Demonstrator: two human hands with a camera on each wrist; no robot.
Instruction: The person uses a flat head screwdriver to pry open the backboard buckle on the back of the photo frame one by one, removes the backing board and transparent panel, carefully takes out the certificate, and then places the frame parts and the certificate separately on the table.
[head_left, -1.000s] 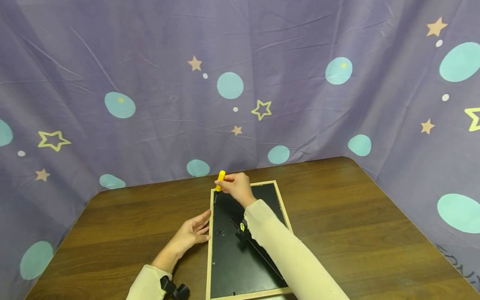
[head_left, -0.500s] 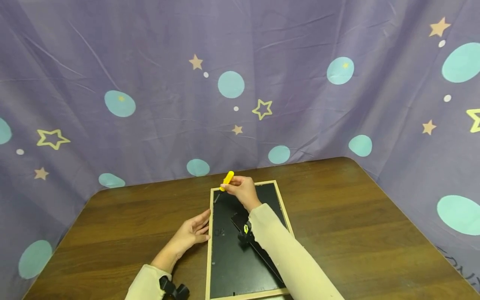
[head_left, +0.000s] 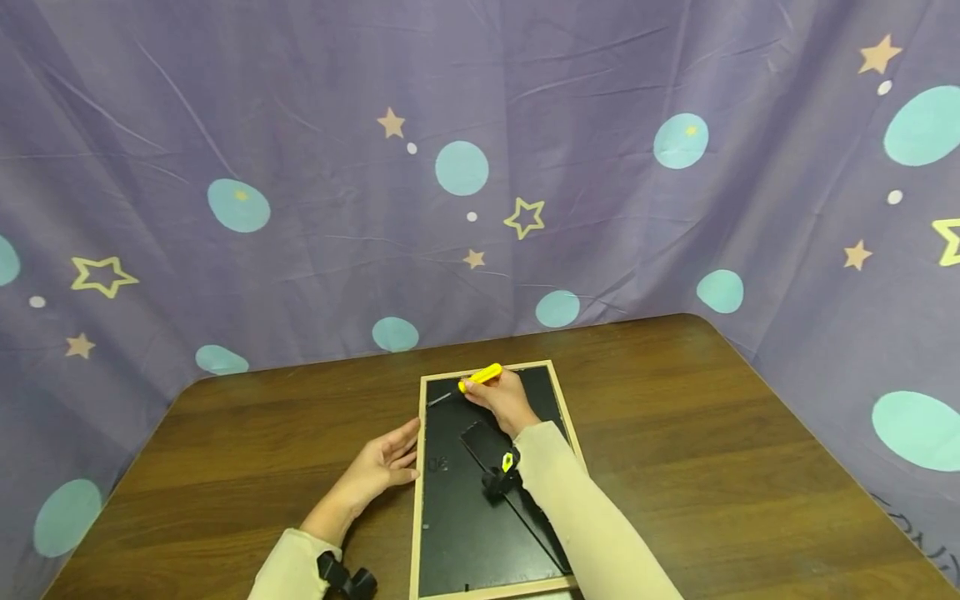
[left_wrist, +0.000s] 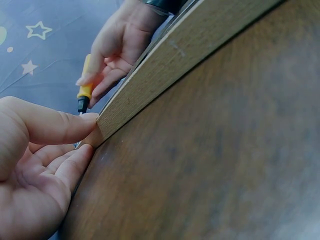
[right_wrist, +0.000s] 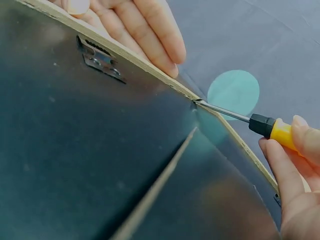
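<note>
A picture frame lies face down, its pale wooden border (head_left: 416,533) round a black backing board (head_left: 453,533). My right hand (head_left: 506,404) pinches a screwdriver (head_left: 481,377) by its yellow handle, tilted low over the far left corner. In the right wrist view the screwdriver's metal shaft (right_wrist: 227,112) reaches a small dark tab (right_wrist: 197,101) at the inner border edge. My left hand (head_left: 378,468) rests against the frame's left side, fingers nearly straight and thumb touching the wood. In the left wrist view, the left fingers (left_wrist: 75,162) meet the frame's outer side.
A black easel leg (head_left: 517,512) lies slantwise on the backing, partly under my right forearm. A metal hanger (right_wrist: 102,60) sits near the left border. The brown wooden table (head_left: 675,433) spreads around the frame, and a purple patterned curtain (head_left: 337,183) hangs behind it.
My right hand has moved right and slightly nearer, tipping the screwdriver handle down to the right while its tip stays by the left border. The left hand has not moved.
</note>
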